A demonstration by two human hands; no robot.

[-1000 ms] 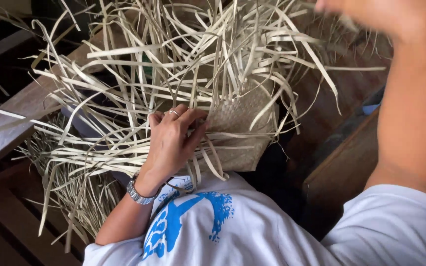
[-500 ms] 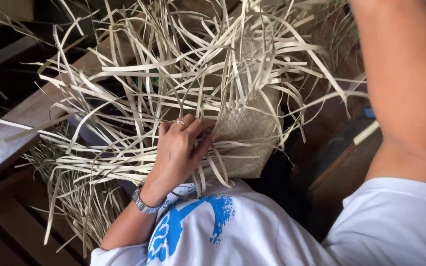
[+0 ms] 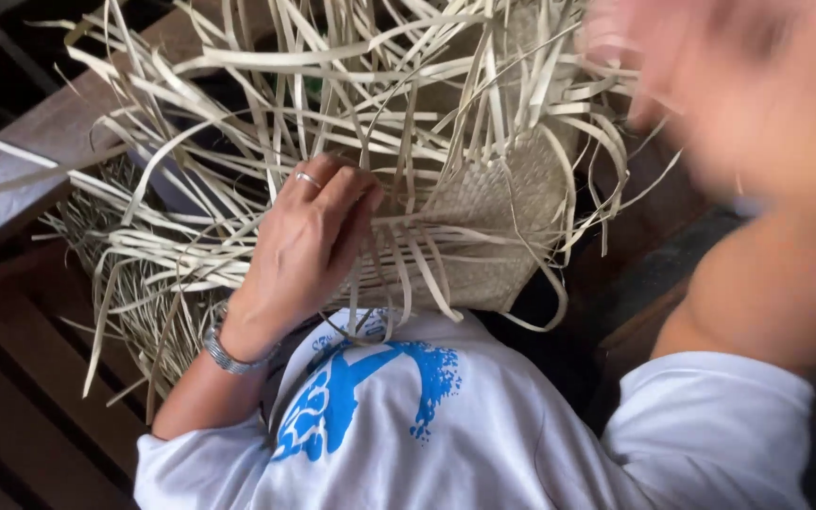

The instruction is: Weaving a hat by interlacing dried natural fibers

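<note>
The left hand lies flat on a pale, half-woven mat of dry leaf strips. Its fingers are bent and press down on the strips, but its grip is not closed around any one strip that can be seen. There is a thin silver ring on one finger and a silver metal bracelet on the wrist.

The woven mat sits in front of the person's chest, just above the white shirt with a blue print. Many long, loose, pale strips stick out from the mat, up and to the left, and cross over each other. Some strips hang down over the shirt.

The right hand is up high on the right side, close to the camera. It is very blurry, so its grip cannot be told.

On the left, under the loose strips, is a brown wooden plank. Lower left there are dark wooden slats.
</note>
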